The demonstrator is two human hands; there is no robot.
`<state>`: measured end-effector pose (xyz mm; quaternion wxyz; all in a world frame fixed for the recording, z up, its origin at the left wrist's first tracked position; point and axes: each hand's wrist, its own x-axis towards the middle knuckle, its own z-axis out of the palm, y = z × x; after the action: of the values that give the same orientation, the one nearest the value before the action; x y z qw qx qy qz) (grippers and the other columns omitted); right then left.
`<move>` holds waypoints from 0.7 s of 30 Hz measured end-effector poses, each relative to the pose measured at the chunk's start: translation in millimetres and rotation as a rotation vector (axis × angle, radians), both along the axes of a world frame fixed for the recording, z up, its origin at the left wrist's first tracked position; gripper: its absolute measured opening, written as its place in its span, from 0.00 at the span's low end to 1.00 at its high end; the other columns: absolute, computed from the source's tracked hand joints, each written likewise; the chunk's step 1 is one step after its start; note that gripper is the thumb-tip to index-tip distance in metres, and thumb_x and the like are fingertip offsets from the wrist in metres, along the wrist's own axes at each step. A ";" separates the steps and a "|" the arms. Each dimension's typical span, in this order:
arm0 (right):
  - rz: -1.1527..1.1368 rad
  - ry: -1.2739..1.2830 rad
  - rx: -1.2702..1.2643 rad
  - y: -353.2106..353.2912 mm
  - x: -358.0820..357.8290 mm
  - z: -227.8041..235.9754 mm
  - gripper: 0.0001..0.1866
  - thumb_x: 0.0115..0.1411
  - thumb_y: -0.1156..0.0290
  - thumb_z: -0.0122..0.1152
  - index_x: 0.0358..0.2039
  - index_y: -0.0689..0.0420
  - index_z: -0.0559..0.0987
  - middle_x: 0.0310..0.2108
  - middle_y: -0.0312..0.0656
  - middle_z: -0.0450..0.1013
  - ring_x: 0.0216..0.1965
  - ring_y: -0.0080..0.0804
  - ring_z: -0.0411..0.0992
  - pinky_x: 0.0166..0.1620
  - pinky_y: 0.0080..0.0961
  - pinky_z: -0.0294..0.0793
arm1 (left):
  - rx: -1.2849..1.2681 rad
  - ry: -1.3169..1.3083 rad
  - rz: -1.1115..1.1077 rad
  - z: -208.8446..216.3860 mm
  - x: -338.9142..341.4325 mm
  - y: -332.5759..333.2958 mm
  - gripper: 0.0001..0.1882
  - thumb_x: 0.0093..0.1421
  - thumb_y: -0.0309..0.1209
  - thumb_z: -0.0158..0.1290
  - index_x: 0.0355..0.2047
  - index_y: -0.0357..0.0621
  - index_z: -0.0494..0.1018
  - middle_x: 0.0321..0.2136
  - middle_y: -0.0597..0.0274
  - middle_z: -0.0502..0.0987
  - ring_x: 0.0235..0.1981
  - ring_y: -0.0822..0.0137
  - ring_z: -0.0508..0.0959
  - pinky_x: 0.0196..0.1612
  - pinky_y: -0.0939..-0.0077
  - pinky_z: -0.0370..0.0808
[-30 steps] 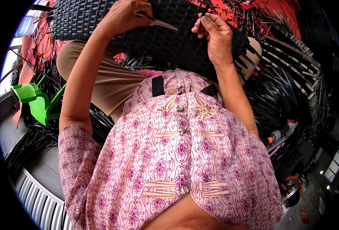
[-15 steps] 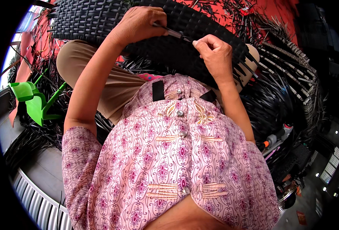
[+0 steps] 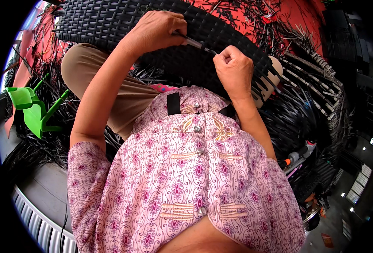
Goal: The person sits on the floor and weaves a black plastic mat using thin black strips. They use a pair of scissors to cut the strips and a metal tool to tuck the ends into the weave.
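A dark woven plastic-rattan panel (image 3: 110,23) lies curved across my lap. Over it, my left hand (image 3: 159,31) pinches a slim pale-grey piece (image 3: 194,43) that narrows to a shiny tip; whether it is a tool or a strip I cannot tell. That tip points at my right hand (image 3: 234,69), which is closed like a fist at the panel's near side. Whatever the right fingers grip is hidden. Loose strip ends (image 3: 264,86) stick out from the panel's right end, beside my knee.
Black strips (image 3: 285,122) lie heaped on the right, by a grey-and-orange tool (image 3: 294,157). At the left is a bright green plastic object (image 3: 36,114). Strip scraps litter the red floor covering (image 3: 233,27). A white slatted rail (image 3: 43,223) stands at lower left.
Both hands have shifted slightly toward me. My right hand has turned into a tighter fist, and the slim grey piece now slants down more toward it.
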<state>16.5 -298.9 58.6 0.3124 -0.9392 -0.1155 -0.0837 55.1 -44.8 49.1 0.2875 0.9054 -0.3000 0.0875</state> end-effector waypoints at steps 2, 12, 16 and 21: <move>-0.005 0.017 -0.020 0.7 0.4 -0.6 0.08 0.54 0.71 0.64 0.21 0.58 0.77 0.22 0.48 0.77 0.26 0.52 0.77 0.31 0.44 0.76 | 0.007 -0.012 -0.001 1.8 0.8 0.4 0.12 0.52 0.37 0.67 0.28 0.44 0.78 0.27 0.62 0.76 0.34 0.55 0.80 0.36 0.61 0.75; 0.270 -0.072 -0.204 11.2 15.6 2.1 0.09 0.57 0.68 0.70 0.28 0.59 0.79 0.29 0.48 0.78 0.31 0.52 0.79 0.36 0.44 0.77 | 0.110 -0.072 0.020 12.7 -5.4 4.7 0.11 0.52 0.37 0.65 0.29 0.44 0.78 0.28 0.62 0.75 0.35 0.56 0.79 0.38 0.60 0.74; 0.248 -0.040 -0.236 17.6 18.7 1.0 0.10 0.54 0.69 0.73 0.31 0.59 0.80 0.33 0.49 0.78 0.34 0.52 0.79 0.38 0.43 0.78 | 0.157 -0.089 0.038 20.7 -12.6 7.1 0.11 0.53 0.37 0.65 0.29 0.44 0.78 0.28 0.62 0.74 0.36 0.57 0.79 0.38 0.61 0.74; 0.352 -0.254 -0.216 20.6 17.1 6.3 0.13 0.48 0.71 0.77 0.34 0.55 0.82 0.35 0.40 0.73 0.39 0.42 0.76 0.43 0.37 0.76 | 0.179 -0.121 0.073 23.7 -21.7 4.8 0.11 0.53 0.37 0.65 0.29 0.44 0.78 0.29 0.63 0.74 0.37 0.58 0.79 0.38 0.61 0.74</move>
<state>33.6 -278.3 64.9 0.2027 -0.9145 -0.3240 -0.1325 33.4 -39.9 72.8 0.1836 0.9308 -0.2901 0.1251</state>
